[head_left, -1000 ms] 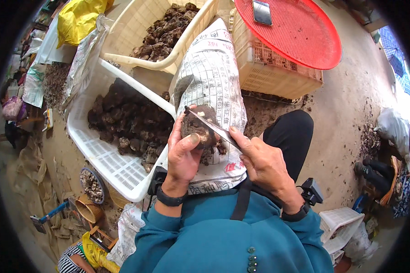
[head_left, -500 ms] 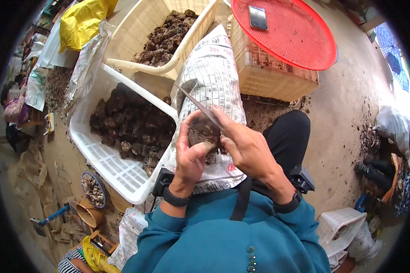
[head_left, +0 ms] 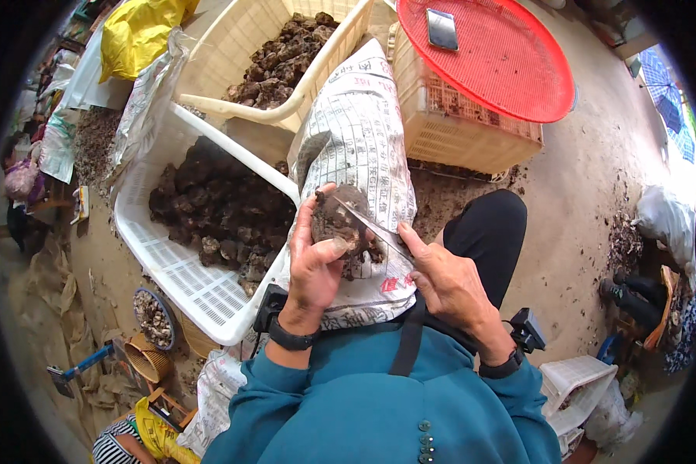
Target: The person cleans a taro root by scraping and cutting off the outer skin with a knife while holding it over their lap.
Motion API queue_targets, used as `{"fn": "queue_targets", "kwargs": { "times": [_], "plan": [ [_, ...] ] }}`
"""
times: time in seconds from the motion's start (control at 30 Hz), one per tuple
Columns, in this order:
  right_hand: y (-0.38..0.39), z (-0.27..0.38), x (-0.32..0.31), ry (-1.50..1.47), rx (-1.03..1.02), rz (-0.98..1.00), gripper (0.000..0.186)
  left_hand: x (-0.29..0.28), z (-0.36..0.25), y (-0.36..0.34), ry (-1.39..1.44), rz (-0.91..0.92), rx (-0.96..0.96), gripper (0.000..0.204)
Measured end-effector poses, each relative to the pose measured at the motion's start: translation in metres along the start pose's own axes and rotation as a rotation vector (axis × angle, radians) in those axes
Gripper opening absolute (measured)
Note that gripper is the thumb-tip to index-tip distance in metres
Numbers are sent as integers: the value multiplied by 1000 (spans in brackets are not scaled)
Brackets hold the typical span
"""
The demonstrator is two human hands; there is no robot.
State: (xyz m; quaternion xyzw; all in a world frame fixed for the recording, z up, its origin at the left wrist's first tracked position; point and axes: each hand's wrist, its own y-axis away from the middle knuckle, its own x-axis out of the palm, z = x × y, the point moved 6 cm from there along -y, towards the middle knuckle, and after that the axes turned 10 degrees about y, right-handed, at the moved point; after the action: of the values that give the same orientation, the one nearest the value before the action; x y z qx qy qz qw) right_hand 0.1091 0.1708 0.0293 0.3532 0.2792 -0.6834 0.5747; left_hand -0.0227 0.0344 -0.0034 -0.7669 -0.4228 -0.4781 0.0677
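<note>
My left hand (head_left: 315, 271) cradles a dark brown, lumpy tuber (head_left: 334, 221) covered in soil, thumb on its near side and fingers behind. My right hand (head_left: 455, 284) grips a knife (head_left: 380, 232), its forefinger stretched along the back of the blade. The thin blade points up and left, its tip over the top of the tuber; whether it touches cannot be told. Beneath both hands a printed white woven sack (head_left: 367, 124) lies across my lap. Left of it, a white plastic crate (head_left: 209, 300) is filled with similar dark lumps (head_left: 216, 209).
Beyond stands a cream crate (head_left: 209, 73) with brown pieces (head_left: 286, 58). A red mesh tray (head_left: 495, 62) bearing a phone (head_left: 441, 29) rests on an upturned-looking crate (head_left: 472, 139). Lower left are a basin (head_left: 155, 317) of pale pieces and a wicker basket (head_left: 148, 359). Another person's striped sleeve (head_left: 116, 445) shows.
My right hand has moved right and down, drawing the knife back so its tip now lies over the tuber. More of the tuber's top shows in my left hand.
</note>
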Motion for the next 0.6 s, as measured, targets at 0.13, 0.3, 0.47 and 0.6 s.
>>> {"fn": "queue_targets", "kwargs": {
  "times": [0.13, 0.3, 0.47, 0.6],
  "plan": [
    [-13, 14, 5, 16, 23, -52, 74, -5, 5, 1, -46, -39, 58, 83],
    [-36, 30, 11, -35, 59, -82, 72, -5, 9, 2, -31, -38, 99, 77],
    [-41, 35, 12, -55, 85, -83, 73, -10, 10, 2, -75, 1, 129, 75],
    [-28, 26, 11, -74, 67, -69, 73, -7, 7, 2, -28, -18, 104, 76]
  ]
}}
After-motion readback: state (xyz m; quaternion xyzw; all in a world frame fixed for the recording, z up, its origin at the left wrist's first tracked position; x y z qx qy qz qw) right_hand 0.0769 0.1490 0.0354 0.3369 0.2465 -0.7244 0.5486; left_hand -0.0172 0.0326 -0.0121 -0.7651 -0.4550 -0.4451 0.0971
